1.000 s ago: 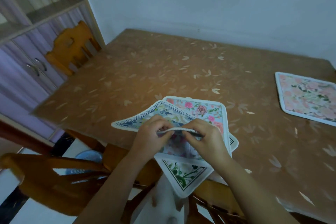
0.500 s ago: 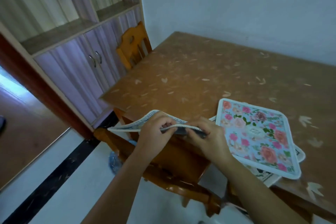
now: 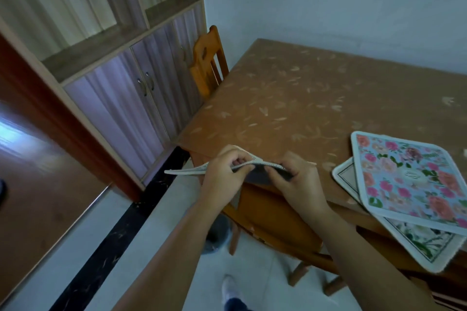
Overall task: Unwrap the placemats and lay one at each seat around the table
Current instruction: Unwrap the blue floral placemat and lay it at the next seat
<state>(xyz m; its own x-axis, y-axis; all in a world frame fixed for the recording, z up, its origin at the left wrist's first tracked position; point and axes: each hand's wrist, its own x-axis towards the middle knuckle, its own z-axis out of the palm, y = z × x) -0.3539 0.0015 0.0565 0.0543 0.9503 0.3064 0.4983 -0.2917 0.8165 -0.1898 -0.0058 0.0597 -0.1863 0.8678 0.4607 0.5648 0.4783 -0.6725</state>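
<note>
Both hands pinch one placemat (image 3: pixel 187 171) along its near edge. The left hand (image 3: pixel 222 171) has its fingers curled over the top and its thumb beneath, and the right hand (image 3: pixel 298 182) grips the same edge just beside it. The mat hangs in the air at the near left corner of the table (image 3: pixel 290 98), roughly level and seen almost edge-on. Its long axis runs left to right across the view, and its left end juts out past the left hand, over the floor.

The table top is brown with a pale leaf print. To the right, a pink floral placemat (image 3: pixel 409 174) lies on a small stack, overhanging the table's near edge. A green-leafed placemat (image 3: pixel 424 242) sticks out from under it.

One wooden chair (image 3: pixel 204 63) stands at the table's left side and another (image 3: pixel 273 219) is tucked in below the hands. A shelved cabinet (image 3: pixel 121 98) with purple doors lines the left wall.

The held mat's printed face is barely visible, its underside shows only as a dark patch, and the hands cover its middle.
</note>
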